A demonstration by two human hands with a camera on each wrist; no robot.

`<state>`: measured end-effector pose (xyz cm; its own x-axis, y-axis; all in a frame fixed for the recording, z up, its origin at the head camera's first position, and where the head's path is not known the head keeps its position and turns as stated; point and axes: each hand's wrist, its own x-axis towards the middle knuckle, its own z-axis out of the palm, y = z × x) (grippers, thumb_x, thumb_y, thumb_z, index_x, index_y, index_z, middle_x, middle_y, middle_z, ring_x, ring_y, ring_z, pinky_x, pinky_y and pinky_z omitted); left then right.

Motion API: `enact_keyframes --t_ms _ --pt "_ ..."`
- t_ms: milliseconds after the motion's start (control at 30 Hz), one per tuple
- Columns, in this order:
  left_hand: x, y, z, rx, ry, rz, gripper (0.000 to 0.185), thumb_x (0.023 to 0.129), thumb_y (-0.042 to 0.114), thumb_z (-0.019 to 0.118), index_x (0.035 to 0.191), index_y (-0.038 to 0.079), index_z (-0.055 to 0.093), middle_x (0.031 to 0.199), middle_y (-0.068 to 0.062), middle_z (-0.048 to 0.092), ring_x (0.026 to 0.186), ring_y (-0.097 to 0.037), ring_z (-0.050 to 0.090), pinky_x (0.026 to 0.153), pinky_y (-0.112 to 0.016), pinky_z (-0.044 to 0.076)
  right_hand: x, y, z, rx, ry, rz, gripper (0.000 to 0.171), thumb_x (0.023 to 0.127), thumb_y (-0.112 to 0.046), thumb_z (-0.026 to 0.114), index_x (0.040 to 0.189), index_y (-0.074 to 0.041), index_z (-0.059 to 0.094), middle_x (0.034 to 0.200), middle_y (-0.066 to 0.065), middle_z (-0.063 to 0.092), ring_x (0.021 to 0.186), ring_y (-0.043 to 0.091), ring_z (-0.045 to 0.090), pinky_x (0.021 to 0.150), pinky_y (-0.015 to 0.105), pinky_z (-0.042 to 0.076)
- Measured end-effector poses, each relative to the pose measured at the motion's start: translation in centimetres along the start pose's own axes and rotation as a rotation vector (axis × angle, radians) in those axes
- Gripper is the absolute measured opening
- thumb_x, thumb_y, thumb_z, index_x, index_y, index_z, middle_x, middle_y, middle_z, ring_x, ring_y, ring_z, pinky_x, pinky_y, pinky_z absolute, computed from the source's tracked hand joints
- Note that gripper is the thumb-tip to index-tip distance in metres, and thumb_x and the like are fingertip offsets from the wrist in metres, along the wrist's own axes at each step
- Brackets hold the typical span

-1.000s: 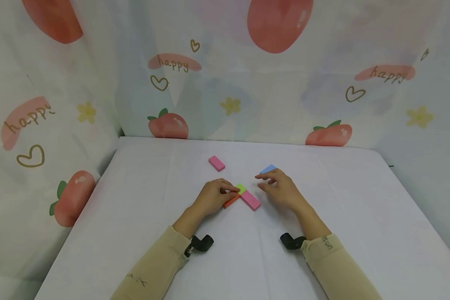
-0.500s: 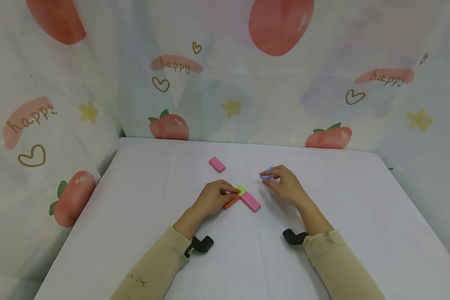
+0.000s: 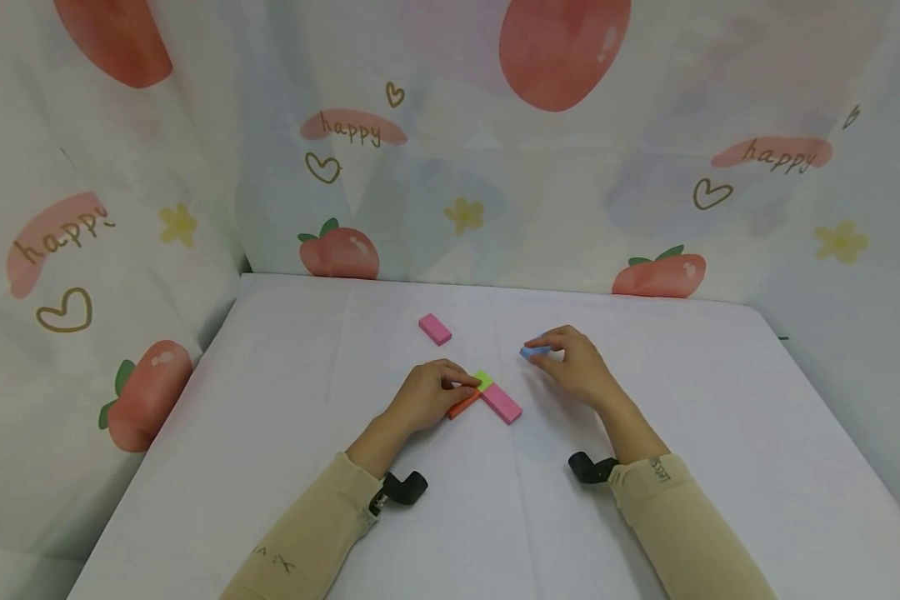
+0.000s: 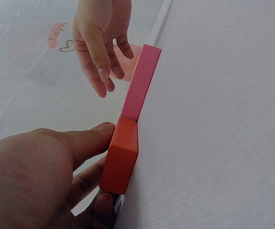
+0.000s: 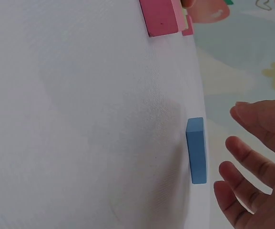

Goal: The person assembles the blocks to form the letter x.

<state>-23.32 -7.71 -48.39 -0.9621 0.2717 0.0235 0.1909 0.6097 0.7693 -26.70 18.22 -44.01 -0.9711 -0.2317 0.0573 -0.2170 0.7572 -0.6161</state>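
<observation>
My left hand (image 3: 431,392) rests on an orange block (image 3: 462,407). In the left wrist view a finger and the thumb pinch the orange block (image 4: 120,157) at its two ends. A green block (image 3: 483,379) and a pink block (image 3: 501,402) lie against it. My right hand (image 3: 577,362) hovers at a flat blue block (image 3: 532,351). The right wrist view shows its fingers (image 5: 244,160) spread beside the blue block (image 5: 196,150), a small gap away and not touching it.
A second pink block (image 3: 435,329) lies farther back on the white table (image 3: 285,400). Printed curtains (image 3: 120,208) close in the table at the back and on both sides.
My right hand has moved away from me and up to the blue block, now partly covering it. My left hand and the joined blocks have stayed still.
</observation>
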Motion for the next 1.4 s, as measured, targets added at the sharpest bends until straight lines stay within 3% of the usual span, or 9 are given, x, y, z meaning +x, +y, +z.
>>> enact_keyframes --t_ms 300,733,1400 --pt "0.1 -0.3 0.0 -0.008 -0.006 0.002 0.016 0.088 0.034 0.07 0.103 0.036 0.076 0.106 0.016 0.064 0.086 -0.009 0.053 0.071 -0.024 0.045 0.7 0.6 0.0 -0.005 0.021 -0.01 0.026 0.092 -0.016 0.064 0.116 -0.01 0.07 0.128 0.016 0.053 0.122 0.037 0.047 0.101 0.056 0.036" --pt "0.2 -0.6 0.1 0.01 -0.01 -0.005 0.017 0.089 0.035 0.07 0.104 0.037 0.075 0.106 0.017 0.063 0.088 -0.009 0.053 0.073 -0.024 0.045 1.7 1.7 0.2 -0.025 0.005 0.044 0.026 0.093 -0.018 0.062 0.116 -0.01 0.07 0.138 0.017 0.048 0.133 0.043 0.037 0.107 0.06 0.03" --pt "0.4 -0.7 0.2 -0.003 -0.001 -0.005 0.015 0.089 0.035 0.07 0.102 0.039 0.075 0.105 0.018 0.063 0.089 -0.008 0.055 0.074 -0.024 0.046 2.6 2.9 0.9 -0.001 0.005 0.099 0.028 0.093 -0.02 0.063 0.118 -0.009 0.069 0.141 0.016 0.044 0.125 0.036 0.045 0.105 0.055 0.035"
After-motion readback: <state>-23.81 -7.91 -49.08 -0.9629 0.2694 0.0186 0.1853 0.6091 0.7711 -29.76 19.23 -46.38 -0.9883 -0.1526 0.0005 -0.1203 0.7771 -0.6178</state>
